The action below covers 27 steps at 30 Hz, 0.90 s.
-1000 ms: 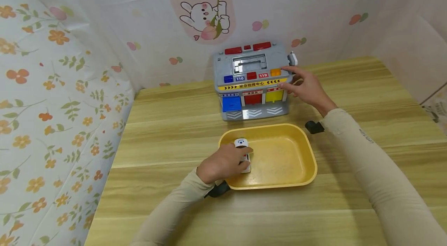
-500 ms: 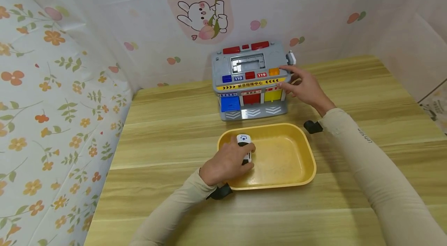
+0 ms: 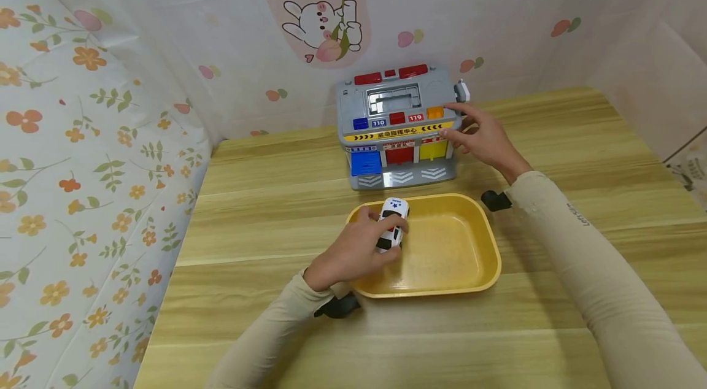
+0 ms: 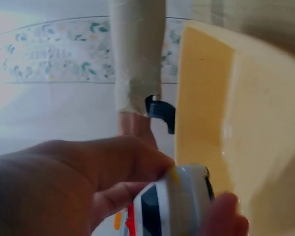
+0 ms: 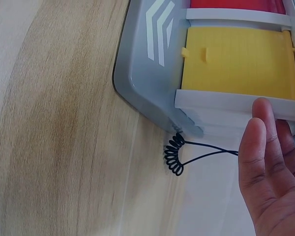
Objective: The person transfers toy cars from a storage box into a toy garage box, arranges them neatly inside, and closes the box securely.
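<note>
A white toy police car (image 3: 394, 207) with dark windows and blue stars is gripped by my left hand (image 3: 353, 252), fingers on either side of it. They hold it tilted over the left part of a yellow tray (image 3: 447, 242). In the left wrist view the toy police car (image 4: 187, 196) is between thumb and fingers, beside the tray wall. My right hand (image 3: 486, 138) holds the right front corner of a grey toy emergency station (image 3: 353, 91), forefinger by the orange button (image 3: 435, 112) and thumb on the front edge. Its other fingers (image 5: 253, 142) lie by the station's side.
Blue (image 3: 365, 164), red (image 3: 399, 155) and yellow (image 3: 433, 150) garage doors line the station's front. A coiled black cord (image 5: 174, 155) hangs at its right side. Behind the wooden table (image 3: 265, 211) hangs a printed curtain (image 3: 221, 21).
My left hand has raised the toy police car from the tray floor and moved it slightly towards the station, turning its front a little right. My right hand stays at the station's corner.
</note>
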{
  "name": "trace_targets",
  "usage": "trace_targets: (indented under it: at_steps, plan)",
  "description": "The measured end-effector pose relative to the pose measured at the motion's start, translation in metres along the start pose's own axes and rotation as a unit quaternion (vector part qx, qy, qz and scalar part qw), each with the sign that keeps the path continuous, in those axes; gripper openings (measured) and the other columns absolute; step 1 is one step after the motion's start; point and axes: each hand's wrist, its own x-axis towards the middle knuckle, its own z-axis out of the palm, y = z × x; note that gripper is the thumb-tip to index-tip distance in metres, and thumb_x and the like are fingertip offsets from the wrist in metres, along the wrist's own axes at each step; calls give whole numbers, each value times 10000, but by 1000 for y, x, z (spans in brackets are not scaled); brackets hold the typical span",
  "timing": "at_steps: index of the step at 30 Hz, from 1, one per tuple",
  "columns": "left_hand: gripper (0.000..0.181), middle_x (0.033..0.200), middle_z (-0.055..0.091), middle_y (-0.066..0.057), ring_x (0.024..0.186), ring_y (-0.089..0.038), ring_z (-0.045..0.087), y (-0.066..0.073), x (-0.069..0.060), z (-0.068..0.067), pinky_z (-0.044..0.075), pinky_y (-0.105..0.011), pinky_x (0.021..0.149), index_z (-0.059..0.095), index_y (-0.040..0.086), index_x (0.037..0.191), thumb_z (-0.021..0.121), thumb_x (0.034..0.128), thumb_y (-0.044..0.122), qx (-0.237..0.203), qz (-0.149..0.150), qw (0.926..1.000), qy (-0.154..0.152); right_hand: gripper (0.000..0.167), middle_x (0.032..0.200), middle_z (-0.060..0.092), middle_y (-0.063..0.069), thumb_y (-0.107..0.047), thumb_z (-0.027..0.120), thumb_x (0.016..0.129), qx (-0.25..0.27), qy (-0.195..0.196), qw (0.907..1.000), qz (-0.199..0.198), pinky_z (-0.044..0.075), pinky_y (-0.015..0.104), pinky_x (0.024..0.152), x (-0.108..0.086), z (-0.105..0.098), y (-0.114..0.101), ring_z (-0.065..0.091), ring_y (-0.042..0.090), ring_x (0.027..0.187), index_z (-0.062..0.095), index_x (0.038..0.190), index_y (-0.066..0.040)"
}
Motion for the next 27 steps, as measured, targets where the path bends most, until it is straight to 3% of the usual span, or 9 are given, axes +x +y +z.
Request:
trace_targets:
  at_steps: [3, 7, 12, 19, 24, 27]
  plan:
    - [325, 1222, 581, -155, 986, -230, 576, -5, -2, -3, 482, -222, 684, 590, 319, 1268, 637, 946, 308, -289, 137, 9995, 67, 616, 1118, 568, 153, -427, 676, 944, 15, 12, 10000, 4, 584, 256, 682, 0, 1, 0, 646, 361, 912, 456, 1505, -305]
    - [316, 1229, 584, -125, 907, -191, 604, -12, -4, -7, 560, -227, 651, 589, 279, 1279, 636, 967, 260, -1241, 166, 9921, -63, 624, 1117, 562, 157, -438, 673, 942, 37, -7, 10000, -6, 587, 258, 679, 1, 2, 1, 646, 367, 913, 452, 1509, -301]
    - [402, 1203, 575, -135, 728, -180, 657, -21, -6, -10, 631, -394, 681, 545, 237, 1351, 668, 969, 201, -2499, 267, 9675, -282, 627, 1134, 564, 156, -430, 673, 944, 82, -13, 10000, 35, 595, 275, 699, 1, 2, 1, 644, 354, 924, 447, 1513, -294]
    - [531, 1194, 557, -203, 868, -213, 691, -30, -9, -13, 609, -547, 841, 478, 180, 1444, 679, 957, 121, -3754, 92, 9263, -305, 624, 1168, 562, 154, -425, 672, 947, 84, 4, 10000, 29, 589, 244, 690, 1, 1, 2, 638, 309, 913, 447, 1513, -294]
    - [573, 1376, 511, -175, 912, -238, 698, -33, -10, -14, 609, -529, 848, 503, 203, 1430, 721, 916, 79, -4037, -124, 9147, -156, 622, 1146, 562, 152, -413, 677, 946, 103, 11, 9999, 9, 582, 227, 677, 1, 2, 1, 646, 323, 907, 449, 1513, -294]
    - [569, 1399, 502, -187, 911, -242, 721, -36, -11, -14, 597, -549, 857, 507, 202, 1422, 727, 911, 79, -4247, -255, 9048, -164, 623, 1126, 563, 148, -420, 679, 943, 103, 28, 9999, 23, 577, 223, 666, 1, 2, 2, 653, 324, 895, 453, 1510, -298]
